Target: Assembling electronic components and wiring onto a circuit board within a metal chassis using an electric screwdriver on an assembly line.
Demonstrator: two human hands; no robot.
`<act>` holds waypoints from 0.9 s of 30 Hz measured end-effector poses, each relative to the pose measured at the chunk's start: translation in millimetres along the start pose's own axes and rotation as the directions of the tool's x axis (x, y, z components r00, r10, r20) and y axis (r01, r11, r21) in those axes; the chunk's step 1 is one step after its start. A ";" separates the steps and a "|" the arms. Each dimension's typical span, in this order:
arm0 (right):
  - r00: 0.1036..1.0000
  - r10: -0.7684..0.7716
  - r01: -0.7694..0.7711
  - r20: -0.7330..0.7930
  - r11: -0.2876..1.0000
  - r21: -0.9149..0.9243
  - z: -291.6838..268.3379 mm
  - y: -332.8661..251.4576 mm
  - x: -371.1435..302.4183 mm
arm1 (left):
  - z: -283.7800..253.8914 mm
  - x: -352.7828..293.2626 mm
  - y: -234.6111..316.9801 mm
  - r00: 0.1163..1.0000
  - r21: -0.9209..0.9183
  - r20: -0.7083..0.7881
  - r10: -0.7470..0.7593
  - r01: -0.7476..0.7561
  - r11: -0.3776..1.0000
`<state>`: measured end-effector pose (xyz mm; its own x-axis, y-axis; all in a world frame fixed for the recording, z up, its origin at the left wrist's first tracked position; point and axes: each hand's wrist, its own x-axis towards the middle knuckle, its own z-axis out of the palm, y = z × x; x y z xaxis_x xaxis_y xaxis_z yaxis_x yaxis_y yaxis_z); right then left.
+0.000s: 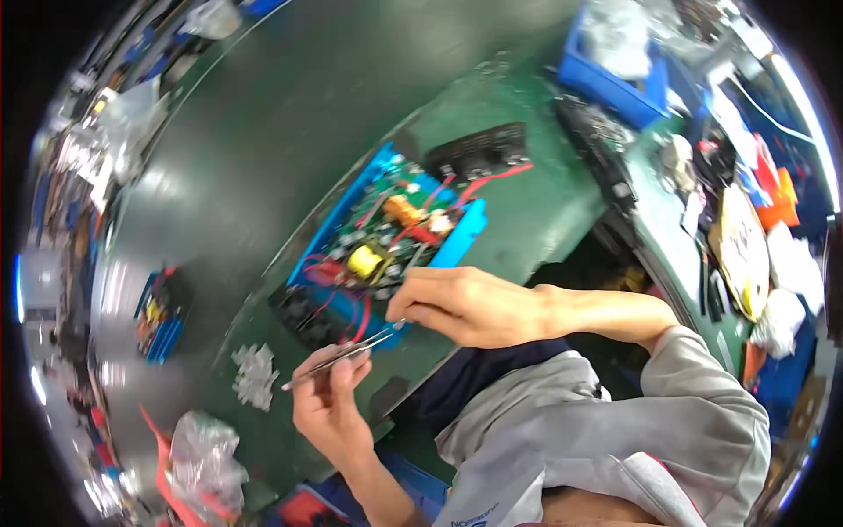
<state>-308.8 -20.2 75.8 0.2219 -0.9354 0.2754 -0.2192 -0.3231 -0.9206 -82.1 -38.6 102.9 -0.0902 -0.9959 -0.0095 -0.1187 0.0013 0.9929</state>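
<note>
In my left hand (329, 408) a pair of metal tweezers (327, 365) is pinched between thumb and fingers, tips toward my right hand. My right hand (470, 307) is closed in a pinch by the tweezer tips; a small shiny bit shows at its fingertips, too small to name. Just beyond both hands lies an open blue housing (457, 243) with a circuit board inside. On the board are a yellow-wrapped transformer (363, 261) and an orange-brown coil (403, 210). Red wires (492, 178) run from it to a black panel (481, 151).
A black part (307, 318) adjoins the housing's near left end. White small pieces (254, 376) lie in a pile at left, near a clear plastic bag (206, 461). Another blue unit (161, 316) sits farther left. A blue bin (615, 88) stands at the back right.
</note>
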 end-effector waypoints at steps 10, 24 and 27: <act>0.997 -0.052 0.047 -0.061 0.995 -0.084 -16.6 4.3 -22.9 | 32.5 4.5 -5.4 0.989 0.120 0.134 0.066 -0.082 0.989; 0.651 -0.156 -0.700 -0.743 0.254 -0.667 -146.3 52.9 -149.9 | 33.7 22.5 -37.2 0.850 0.372 0.226 0.476 -0.527 0.764; 0.667 -0.075 -0.685 -0.741 0.329 -0.650 -135.6 49.1 -152.8 | 40.8 30.1 -46.6 0.819 0.398 0.256 0.514 -0.574 0.716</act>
<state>-482.3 87.4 26.0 -0.5396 -0.7067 0.4575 -0.8417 0.4410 -0.3115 -119.7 -64.8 51.6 -0.3878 -0.7915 0.4724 -0.4271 0.6085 0.6688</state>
